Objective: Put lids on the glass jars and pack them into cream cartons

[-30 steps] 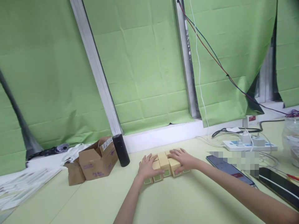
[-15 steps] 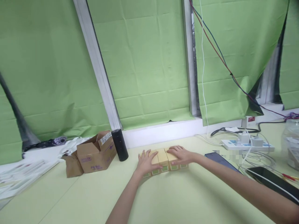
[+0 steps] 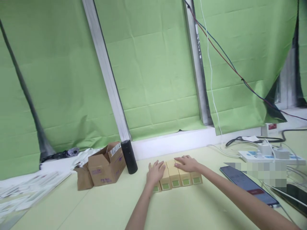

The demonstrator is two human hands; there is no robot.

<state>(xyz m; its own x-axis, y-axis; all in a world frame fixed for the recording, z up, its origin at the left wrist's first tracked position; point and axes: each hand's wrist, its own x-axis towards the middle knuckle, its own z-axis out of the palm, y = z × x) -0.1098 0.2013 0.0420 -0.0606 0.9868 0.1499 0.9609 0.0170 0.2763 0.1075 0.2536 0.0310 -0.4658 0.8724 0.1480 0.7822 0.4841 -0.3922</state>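
Observation:
Several small yellow boxes (image 3: 174,175) with green labels on their near ends stand side by side in a row on the pale table (image 3: 107,207). My left hand (image 3: 155,174) rests on the left end of the row, its fingers apart. On the tops toward the right end lies my right hand (image 3: 188,164), also with spread fingers. Each hand touches the boxes from above, and parts of the outer boxes are hidden under them.
Left of the boxes are a black cylinder (image 3: 129,157) and an open cardboard box (image 3: 106,166). White sheets (image 3: 35,191) lie at the far left. At the right are a phone (image 3: 249,185), a power strip (image 3: 249,156), cables and a dark device (image 3: 291,196).
The view has shifted, so the scene sits lower and more to the right. My fingers have drawn back from the near edges of the boxes, showing more of their labelled ends.

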